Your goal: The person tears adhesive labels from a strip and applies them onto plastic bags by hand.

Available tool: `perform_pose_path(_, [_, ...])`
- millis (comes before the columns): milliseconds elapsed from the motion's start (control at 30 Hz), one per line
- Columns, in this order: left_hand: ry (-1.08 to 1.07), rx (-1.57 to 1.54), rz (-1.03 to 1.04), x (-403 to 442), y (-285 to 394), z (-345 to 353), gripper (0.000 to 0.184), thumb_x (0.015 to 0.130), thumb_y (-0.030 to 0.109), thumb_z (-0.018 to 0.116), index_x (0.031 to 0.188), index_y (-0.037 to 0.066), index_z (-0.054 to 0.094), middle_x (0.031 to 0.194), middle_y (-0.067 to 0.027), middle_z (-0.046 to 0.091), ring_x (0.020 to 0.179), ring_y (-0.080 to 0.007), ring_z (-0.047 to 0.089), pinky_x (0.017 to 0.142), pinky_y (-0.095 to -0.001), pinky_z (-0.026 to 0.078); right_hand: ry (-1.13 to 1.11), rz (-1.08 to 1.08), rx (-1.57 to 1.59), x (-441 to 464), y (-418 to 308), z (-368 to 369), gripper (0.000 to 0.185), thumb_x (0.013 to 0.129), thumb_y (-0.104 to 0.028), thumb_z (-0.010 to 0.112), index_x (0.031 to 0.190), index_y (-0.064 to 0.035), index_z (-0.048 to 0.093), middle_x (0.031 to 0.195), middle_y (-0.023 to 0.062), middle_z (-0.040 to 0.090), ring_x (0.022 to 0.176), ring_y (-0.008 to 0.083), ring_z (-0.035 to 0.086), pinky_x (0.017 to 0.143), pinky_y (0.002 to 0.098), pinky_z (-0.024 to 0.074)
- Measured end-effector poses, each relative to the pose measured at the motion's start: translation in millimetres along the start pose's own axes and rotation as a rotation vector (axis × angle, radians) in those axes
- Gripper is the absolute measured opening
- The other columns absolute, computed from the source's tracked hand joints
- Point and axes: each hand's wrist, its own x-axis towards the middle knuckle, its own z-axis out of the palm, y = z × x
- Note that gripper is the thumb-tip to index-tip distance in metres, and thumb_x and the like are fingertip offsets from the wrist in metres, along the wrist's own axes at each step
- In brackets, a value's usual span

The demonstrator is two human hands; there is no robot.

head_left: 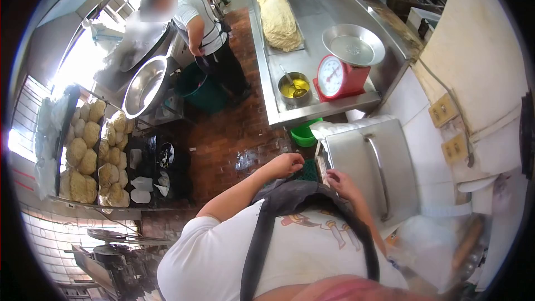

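Our left hand (287, 164) and right hand (343, 183) curl loosely, the right beside the steel box (354, 159) at our right, though we cannot tell whether either pinches anything. Shaped-looking dough lumps (86, 142) fill trays at left, a slab (278, 19) lies seemingly undivided on the far table (320, 5), and brick floor (217, 150) leaves room leftward.

The chest (351, 159) at your right looks smooth, satiny metal, its handle (379, 171) glossier. Far ahead of you, the worktable (317, 3) is shiny metal and the scale pan (354, 47) polished metal. Your apron (301, 191) is matt cloth; the floor (220, 153) at left, rough brick.
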Motion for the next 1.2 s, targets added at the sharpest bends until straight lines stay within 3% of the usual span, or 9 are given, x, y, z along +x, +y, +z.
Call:
perform_pose_path(300, [-0.02,0.02,0.004,16,25,13,0.025,0.093,0.022,0.064,0.11,0.004,0.067,0.097,-0.0155,0.072,0.091,-0.0318,0.07,0.082,-0.0409,0.054,0.048,0.011,0.081,-13,18,-23,0.034,0.098,-0.023,0.065,0.126,-0.0042,0.063,0.107,0.0109,0.07,0.099,0.0193,0.066,0.091,0.0334,0.0525])
perform_pose_path(400, [-0.021,-0.005,0.059,23,28,22,0.024,0.093,0.022,0.064,0.11,0.004,0.066,0.096,-0.0156,0.072,0.091,-0.0317,0.07,0.082,-0.0412,0.054,0.094,-0.007,0.077,-18,28,-28,0.034,0.096,-0.022,0.067,0.125,-0.0044,0.064,0.099,0.0083,0.07,0.091,0.0167,0.066,0.085,0.032,0.0538])
perform_pose_path(567, [-0.054,0.007,0.045,31,37,29,0.024,0.093,0.021,0.063,0.109,0.004,0.066,0.096,-0.0164,0.072,0.092,-0.033,0.069,0.083,-0.0416,0.054,0.099,0.018,0.126,-23,46,-34,0.033,0.097,-0.023,0.066,0.125,-0.0048,0.063,0.1,0.0079,0.069,0.092,0.0166,0.065,0.086,0.0314,0.0532])
perform_pose_path(700, [-0.066,0.038,0.024,37,37,25,0.024,0.093,0.022,0.063,0.11,0.004,0.066,0.097,-0.0165,0.072,0.092,-0.0339,0.069,0.084,-0.0424,0.054,0.109,0.035,0.062,-22,30,-42,0.032,0.098,-0.023,0.064,0.125,-0.0052,0.063,0.104,0.0096,0.07,0.095,0.0182,0.066,0.087,0.0319,0.0529])
perform_pose_path(800, [-0.124,0.031,0.005,43,31,18,0.027,0.094,0.023,0.064,0.115,0.006,0.067,0.104,-0.0156,0.073,0.098,-0.0305,0.07,0.087,-0.0405,0.054,0.076,0.069,0.009,-19,8,-50,0.037,0.098,-0.028,0.064,0.128,-0.0069,0.063,0.12,0.0136,0.069,0.11,0.0237,0.066,0.095,0.0355,0.0515])
perform_pose_path(1100, [-0.242,-0.052,0.179,87,-22,-10,0.025,0.094,0.024,0.064,0.111,0.005,0.067,0.102,-0.0178,0.072,0.096,-0.0324,0.069,0.086,-0.0415,0.053,0.207,0.232,0.002,-7,-4,-24,0.041,0.099,-0.025,0.06,0.135,-0.0061,0.057,0.124,0.0142,0.068,0.114,0.0247,0.065,0.1,0.036,0.0487])
perform_pose_path(1200, [-0.279,-0.041,0.25,102,-34,-41,0.026,0.094,0.025,0.065,0.111,0.006,0.067,0.098,-0.0179,0.071,0.091,-0.0313,0.069,0.083,-0.0406,0.053,0.302,0.247,-0.011,2,-39,-5,0.039,0.1,-0.025,0.06,0.134,-0.0063,0.058,0.122,0.0147,0.068,0.112,0.0246,0.065,0.099,0.0372,0.05])
